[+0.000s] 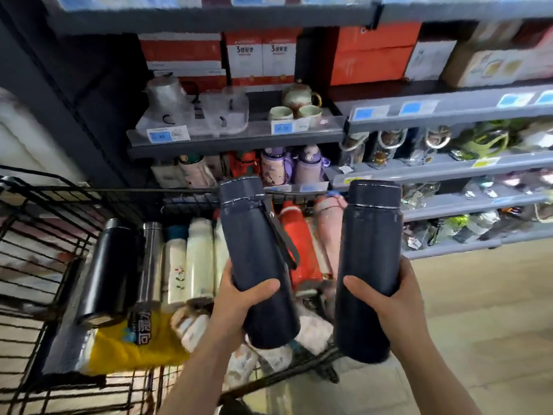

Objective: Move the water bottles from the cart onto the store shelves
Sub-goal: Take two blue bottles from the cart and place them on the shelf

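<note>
My left hand (239,298) grips a dark navy water bottle (254,244) with a strap on its side, held upright above the cart. Around the lower half of a second dark navy bottle (369,250) curls my right hand (389,298), just right of the cart. Inside the black wire cart (45,235) lie several more bottles: a black one (110,265), a steel one (149,262), cream ones (197,259) and a red one (299,244). The grey store shelves (449,172) stand straight ahead.
A shelf (233,139) ahead holds a teapot set and clear cups, with purple and red kids' bottles below. Boxes fill the shelf above. A yellow bag (131,348) lies in the cart. Wooden floor (478,295) shows at the right.
</note>
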